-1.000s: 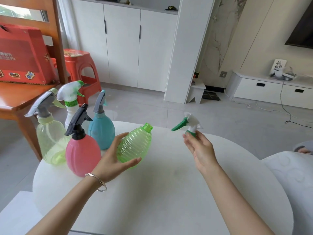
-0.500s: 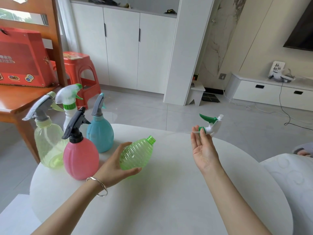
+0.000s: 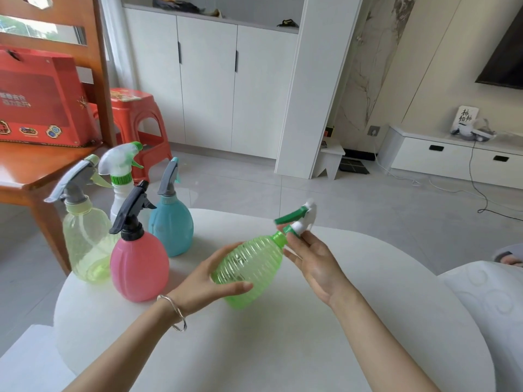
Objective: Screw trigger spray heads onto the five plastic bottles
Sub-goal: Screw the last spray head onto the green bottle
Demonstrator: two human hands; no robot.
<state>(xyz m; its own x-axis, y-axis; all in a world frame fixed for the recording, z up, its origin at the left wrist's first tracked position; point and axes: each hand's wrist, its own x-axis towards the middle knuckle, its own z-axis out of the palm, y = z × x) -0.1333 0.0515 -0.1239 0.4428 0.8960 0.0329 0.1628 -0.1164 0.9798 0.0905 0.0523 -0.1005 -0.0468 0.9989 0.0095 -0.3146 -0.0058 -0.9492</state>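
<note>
My left hand (image 3: 208,281) grips a ribbed green bottle (image 3: 249,267), held tilted above the white table (image 3: 283,349) with its open neck pointing up and right. My right hand (image 3: 314,264) pinches a white and green trigger spray head (image 3: 297,220) by its fingertips, with the head's collar right at the bottle's neck. At the table's left stand several capped bottles: a pink one (image 3: 138,267) with a black head, a blue one (image 3: 171,227) with a grey head, a pale yellow one (image 3: 85,239) with a grey head, and a white one (image 3: 120,182) behind them.
A wooden chair (image 3: 34,171) with a red box (image 3: 39,100) stands close to the table's left edge, and a red stool (image 3: 138,123) is behind it. A white cushion (image 3: 495,306) lies at the right. A cable (image 3: 478,190) runs over the floor.
My right hand has brought the spray head left and down to the bottle's neck. My left hand has raised and tilted the green bottle towards it.
</note>
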